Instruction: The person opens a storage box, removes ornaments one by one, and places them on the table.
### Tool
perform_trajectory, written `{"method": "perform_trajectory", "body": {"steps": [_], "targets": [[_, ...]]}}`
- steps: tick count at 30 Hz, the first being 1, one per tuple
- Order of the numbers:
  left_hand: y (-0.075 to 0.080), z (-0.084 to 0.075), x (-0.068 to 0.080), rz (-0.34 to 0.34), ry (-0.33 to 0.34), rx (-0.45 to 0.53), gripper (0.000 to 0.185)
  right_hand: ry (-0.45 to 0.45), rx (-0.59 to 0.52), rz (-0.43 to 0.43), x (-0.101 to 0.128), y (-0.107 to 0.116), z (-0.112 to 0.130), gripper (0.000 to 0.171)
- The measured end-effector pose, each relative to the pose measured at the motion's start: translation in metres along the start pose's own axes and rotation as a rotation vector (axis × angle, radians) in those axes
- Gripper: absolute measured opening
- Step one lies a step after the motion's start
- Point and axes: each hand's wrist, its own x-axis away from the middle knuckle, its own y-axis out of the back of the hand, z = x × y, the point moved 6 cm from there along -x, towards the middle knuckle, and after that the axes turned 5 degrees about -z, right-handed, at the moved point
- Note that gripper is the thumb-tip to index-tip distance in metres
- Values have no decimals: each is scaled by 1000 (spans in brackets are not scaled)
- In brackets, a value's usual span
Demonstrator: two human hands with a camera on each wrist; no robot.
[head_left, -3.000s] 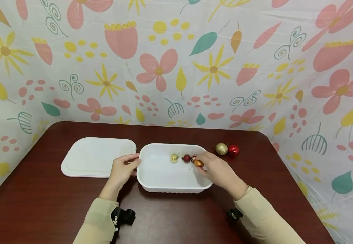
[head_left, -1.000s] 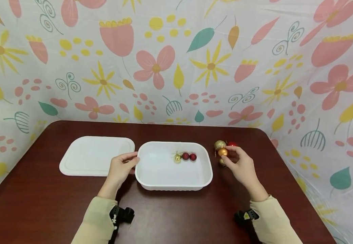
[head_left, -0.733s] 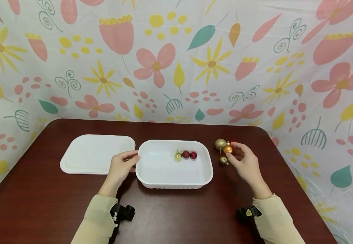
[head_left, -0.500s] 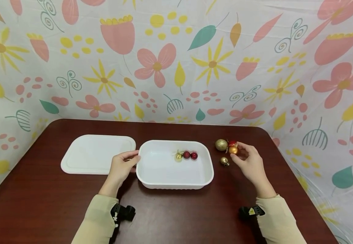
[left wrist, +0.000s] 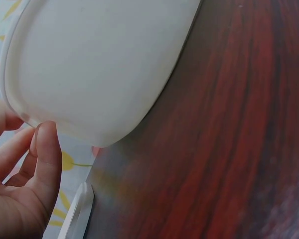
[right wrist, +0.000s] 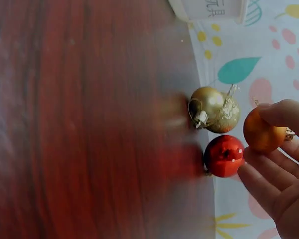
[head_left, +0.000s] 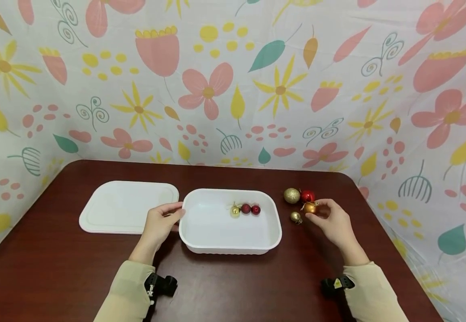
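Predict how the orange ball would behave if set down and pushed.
The orange ball would probably roll, being round, though its gold cap might make it wobble. It seems light, as the right hand needs only a pinch to hold it. Its smooth surface could be slightly slippery.

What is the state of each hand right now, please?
Left hand: closed, holding the white container by its edge.
Right hand: closed, holding the orange-gold ball.

From the near left, the left forearm (head_left: pixel 125 293) is slanting inward, the left hand (head_left: pixel 158 227) pinching between thumb and fingers. From the near right, the right forearm (head_left: pixel 371 288) is angling inward, the right hand (head_left: pixel 336 227) also pinching.
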Motion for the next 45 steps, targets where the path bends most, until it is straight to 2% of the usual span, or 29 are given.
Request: {"method": "perform_trajectory", "body": {"steps": [7,14,25,34,39,45], "targets": [[1,-1,1,-9,-6,2,35,-4,65,59,1,0,-6,44],[-1,1,2,-9,-1,8,35,18,135,114,1,-2,-11,36],[-2,0,2,-9,-9,11,34,33,218,196,-6,-13,-17,38],[-1,1,4,-5,0,21,35,45,231,191,-3,-14,-12,40],[-1,0,5,-10,0,23,35,52,213,194,-3,-14,-8,45],[-1,-1,3,-13,-10,15,34,73,185,191,-6,-10,2,43]]}}
